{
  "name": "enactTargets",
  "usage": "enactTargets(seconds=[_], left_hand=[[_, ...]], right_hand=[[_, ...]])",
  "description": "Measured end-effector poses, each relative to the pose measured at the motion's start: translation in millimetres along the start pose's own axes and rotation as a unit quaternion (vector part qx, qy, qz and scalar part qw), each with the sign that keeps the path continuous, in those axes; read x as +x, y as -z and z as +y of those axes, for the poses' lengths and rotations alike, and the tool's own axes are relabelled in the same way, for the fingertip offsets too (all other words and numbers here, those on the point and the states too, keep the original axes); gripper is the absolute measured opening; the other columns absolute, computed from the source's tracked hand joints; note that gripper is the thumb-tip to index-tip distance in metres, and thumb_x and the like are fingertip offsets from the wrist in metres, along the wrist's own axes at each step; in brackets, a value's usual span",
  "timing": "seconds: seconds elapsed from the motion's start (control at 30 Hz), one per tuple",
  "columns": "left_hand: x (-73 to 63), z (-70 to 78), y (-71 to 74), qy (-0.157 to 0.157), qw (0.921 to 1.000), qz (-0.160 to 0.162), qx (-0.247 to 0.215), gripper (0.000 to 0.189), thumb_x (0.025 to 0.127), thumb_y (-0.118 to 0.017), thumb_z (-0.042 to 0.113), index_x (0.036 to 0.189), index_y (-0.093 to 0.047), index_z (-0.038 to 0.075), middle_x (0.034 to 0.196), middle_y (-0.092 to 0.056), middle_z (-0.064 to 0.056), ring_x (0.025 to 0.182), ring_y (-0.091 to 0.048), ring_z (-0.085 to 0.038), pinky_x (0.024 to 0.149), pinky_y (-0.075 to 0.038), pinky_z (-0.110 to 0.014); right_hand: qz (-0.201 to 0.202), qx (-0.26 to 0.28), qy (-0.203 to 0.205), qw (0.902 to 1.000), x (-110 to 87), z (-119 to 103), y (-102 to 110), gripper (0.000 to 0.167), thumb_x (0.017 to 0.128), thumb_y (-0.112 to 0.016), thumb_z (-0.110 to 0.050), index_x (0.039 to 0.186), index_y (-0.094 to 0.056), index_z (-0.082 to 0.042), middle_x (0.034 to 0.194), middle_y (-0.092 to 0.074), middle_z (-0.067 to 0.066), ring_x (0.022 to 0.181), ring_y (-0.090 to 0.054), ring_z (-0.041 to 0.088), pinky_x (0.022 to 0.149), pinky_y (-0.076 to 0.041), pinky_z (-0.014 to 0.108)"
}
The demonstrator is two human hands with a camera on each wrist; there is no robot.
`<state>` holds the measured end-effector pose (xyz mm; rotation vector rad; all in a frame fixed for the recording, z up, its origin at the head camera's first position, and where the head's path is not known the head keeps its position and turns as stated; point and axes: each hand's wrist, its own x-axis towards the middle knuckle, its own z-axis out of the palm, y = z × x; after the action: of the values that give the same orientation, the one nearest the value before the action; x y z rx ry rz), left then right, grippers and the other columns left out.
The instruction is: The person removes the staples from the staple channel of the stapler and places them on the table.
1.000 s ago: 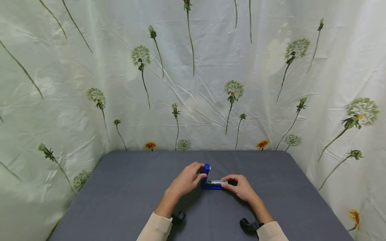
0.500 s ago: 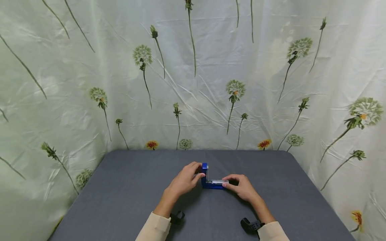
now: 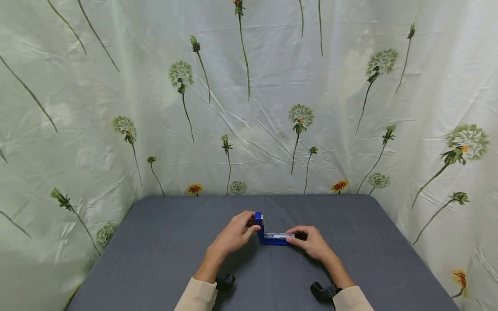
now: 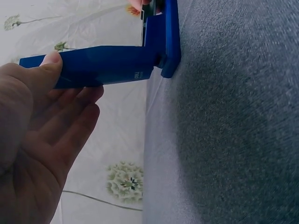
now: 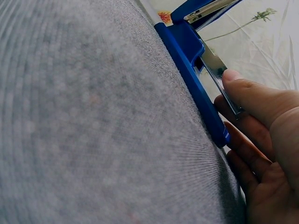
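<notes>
A blue stapler point(image 3: 274, 242) stands on the grey table, its top arm point(image 4: 105, 65) swung up to about a right angle from the base. My left hand point(image 3: 233, 233) pinches the free end of that raised arm between thumb and fingers. At the other end, my right hand point(image 3: 310, 242) pinches the metal staple magazine point(image 5: 217, 77) near its front tip, thumb on one side and a finger on the other. In the right wrist view the magazine sits apart from the blue base point(image 5: 194, 88) at its front. Whether staples lie inside is too small to tell.
The grey cloth-covered table point(image 3: 175, 242) spreads out around the stapler. Behind it hangs a pale curtain point(image 3: 249, 129) printed with dandelions. Black wrist straps point(image 3: 322, 292) sit at both wrists, close above the table.
The raised top arm has tilted a little farther back to the left, with my left hand moving along with it. My right hand stays at the magazine's front end.
</notes>
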<state>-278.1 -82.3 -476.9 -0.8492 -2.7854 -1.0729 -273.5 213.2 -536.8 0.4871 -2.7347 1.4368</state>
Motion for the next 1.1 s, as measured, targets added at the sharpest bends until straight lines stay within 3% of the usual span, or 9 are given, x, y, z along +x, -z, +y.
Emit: enactTargets(seconds=[0.4,0.73,1.1], left_hand=[[-10.3,-22.0,12.5,-0.002,0.9996,-0.004,-0.027,0.03,0.103,-0.065,0.028,0.128,-0.064,0.011,0.114,-0.068,0.0,0.106,-0.07,-0.015,0.09,-0.059,-0.033],[-14.1,-34.7,18.5,-0.002,0.9993,-0.01,-0.037,0.019,0.1,-0.07,0.028,0.115,-0.067,0.017,0.104,-0.069,0.006,0.096,-0.07,-0.009,0.083,-0.058,-0.029],[-15.4,-45.6,22.1,0.011,0.9997,-0.011,-0.019,0.021,0.096,-0.075,0.025,0.112,-0.068,0.013,0.104,-0.071,0.002,0.092,-0.069,-0.009,0.079,-0.057,-0.029]], right_hand=[[0.0,-0.01,0.01,0.9999,1.6,3.5,0.0,0.019,0.091,-0.079,-0.039,0.105,-0.08,-0.026,0.107,-0.077,-0.007,0.101,-0.067,0.011,0.091,-0.051,0.029],[-0.004,-0.015,-0.004,0.9999,1.8,3.7,0.0,0.018,0.091,-0.079,-0.04,0.105,-0.08,-0.027,0.107,-0.077,-0.009,0.108,-0.068,0.017,0.098,-0.051,0.038],[-0.003,-0.007,-0.007,0.9999,2.0,1.0,0.6,0.019,0.091,-0.08,-0.039,0.105,-0.08,-0.025,0.107,-0.077,-0.008,0.106,-0.068,0.016,0.096,-0.051,0.034]])
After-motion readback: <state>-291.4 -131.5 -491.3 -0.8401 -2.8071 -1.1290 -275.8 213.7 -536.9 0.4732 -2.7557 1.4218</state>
